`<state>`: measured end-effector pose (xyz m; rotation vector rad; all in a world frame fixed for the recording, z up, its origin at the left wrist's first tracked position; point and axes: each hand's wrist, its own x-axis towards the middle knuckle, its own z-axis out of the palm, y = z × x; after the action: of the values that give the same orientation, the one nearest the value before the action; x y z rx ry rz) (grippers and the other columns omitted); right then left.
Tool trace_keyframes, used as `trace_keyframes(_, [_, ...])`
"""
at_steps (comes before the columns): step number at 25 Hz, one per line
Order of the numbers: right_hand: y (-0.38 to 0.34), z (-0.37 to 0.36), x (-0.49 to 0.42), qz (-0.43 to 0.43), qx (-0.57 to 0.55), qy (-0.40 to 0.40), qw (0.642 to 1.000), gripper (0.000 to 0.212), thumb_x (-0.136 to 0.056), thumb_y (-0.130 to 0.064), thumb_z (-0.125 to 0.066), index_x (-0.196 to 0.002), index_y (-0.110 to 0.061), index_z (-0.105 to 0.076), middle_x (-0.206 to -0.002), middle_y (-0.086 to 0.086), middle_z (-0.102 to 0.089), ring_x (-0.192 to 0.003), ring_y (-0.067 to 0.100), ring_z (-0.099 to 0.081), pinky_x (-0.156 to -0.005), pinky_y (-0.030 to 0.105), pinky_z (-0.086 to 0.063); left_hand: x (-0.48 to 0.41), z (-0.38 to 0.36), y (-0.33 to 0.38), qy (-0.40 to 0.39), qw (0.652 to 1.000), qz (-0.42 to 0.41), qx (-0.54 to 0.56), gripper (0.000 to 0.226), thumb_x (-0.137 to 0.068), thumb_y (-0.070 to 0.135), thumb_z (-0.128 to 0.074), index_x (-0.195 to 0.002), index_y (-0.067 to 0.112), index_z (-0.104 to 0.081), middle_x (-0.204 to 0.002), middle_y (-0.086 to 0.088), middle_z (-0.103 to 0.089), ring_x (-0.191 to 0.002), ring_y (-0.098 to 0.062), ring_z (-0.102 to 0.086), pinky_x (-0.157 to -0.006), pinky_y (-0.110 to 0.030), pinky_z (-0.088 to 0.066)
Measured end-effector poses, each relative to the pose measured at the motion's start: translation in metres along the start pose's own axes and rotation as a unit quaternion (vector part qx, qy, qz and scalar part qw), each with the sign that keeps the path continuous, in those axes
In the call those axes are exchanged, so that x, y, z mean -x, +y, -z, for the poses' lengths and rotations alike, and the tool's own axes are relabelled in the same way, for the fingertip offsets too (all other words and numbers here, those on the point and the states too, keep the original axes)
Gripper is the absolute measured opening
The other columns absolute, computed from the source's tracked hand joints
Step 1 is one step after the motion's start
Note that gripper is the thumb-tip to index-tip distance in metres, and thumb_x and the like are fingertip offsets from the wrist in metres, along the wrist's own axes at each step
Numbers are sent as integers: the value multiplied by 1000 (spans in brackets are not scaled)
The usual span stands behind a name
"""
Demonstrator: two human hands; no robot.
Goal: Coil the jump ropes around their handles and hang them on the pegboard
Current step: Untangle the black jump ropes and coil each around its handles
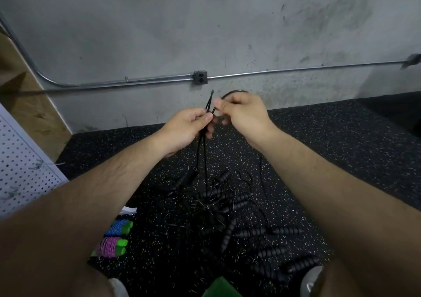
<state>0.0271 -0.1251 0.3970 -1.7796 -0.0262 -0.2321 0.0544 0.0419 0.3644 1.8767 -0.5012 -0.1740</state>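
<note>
My left hand point(187, 128) pinches a thin black jump rope cord point(202, 151) that is folded into a loop sticking up above my fingers. My right hand point(243, 116) grips the same cord just beside it, and a black loop arcs over its knuckles. The cord hangs down to a black ribbed handle point(186, 179) dangling above the floor. Below lies a tangled pile of black jump ropes point(230, 208) with several ribbed handles. A white pegboard point(20, 167) leans at the left edge.
Two coiled ropes with green handles lie on the floor at lower left, one blue point(120, 227), one purple point(111, 246). A grey concrete wall with a metal conduit point(136, 81) and an outlet box point(200, 77) is ahead. The floor is black speckled rubber point(319, 141).
</note>
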Motion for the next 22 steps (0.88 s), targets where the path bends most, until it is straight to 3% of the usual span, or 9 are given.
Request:
trace_keyframes(3, [-11,8,-8,23,-83,72,994,18,-94,-21,-70,-88,-4,-69,-80,6,-67,-64,9,-61,-64,27,-56,0,1,3,2,1000,4,-6,24,-107,19,-46,-102,11,-68,-82,-2,-66,-73,-11,-66,-69,-17,-51])
trace_keyframes(7, [4,-6,5,-4,0,-52,999,21,-93,-23,-71,-89,-2,-70,-80,8,-72,-64,14,-63,-62,27,-55,1,1,4,18,1000,-17,-6,22,-107,17,-47,-97,12,-66,-77,1,-64,-67,-9,-65,-63,-14,-48])
trace_keyframes(9, [-1,0,-3,11,9,12,1000,18,-92,-25,-72,-86,-9,-71,-80,2,-73,-63,12,-63,-66,30,-57,3,5,3,0,1000,-16,-16,23,-107,18,-46,-98,14,-67,-80,1,-67,-72,-9,-67,-68,-16,-50])
trace_keyframes(12, [-11,11,-11,42,-94,98,990,15,-93,-24,-71,-86,-11,-69,-79,0,-70,-66,8,-64,-65,30,-56,3,2,4,10,999,-14,-31,23,-107,16,-46,-98,15,-66,-81,0,-67,-71,-6,-67,-64,-10,-47])
trace_keyframes(16, [0,-4,7,20,-27,-49,998,11,-96,-14,-66,-90,-7,-70,-72,0,-69,-63,7,-64,-59,23,-53,1,2,9,54,998,-36,0,22,-107,15,-47,-93,15,-65,-76,3,-66,-68,-8,-67,-64,-13,-47])
trace_keyframes(19, [-3,-3,0,44,5,2,999,12,-95,-17,-67,-89,-7,-72,-74,-1,-70,-62,9,-63,-63,26,-56,3,4,7,38,999,-38,1,22,-107,16,-47,-99,12,-66,-79,3,-69,-76,-12,-69,-68,-16,-49])
trace_keyframes(22, [-7,0,-4,61,-48,58,995,11,-96,-19,-67,-93,-9,-70,-82,0,-70,-69,10,-65,-66,31,-58,4,1,8,35,999,-38,-3,22,-107,15,-46,-99,12,-66,-83,-1,-69,-77,-13,-71,-69,-16,-50])
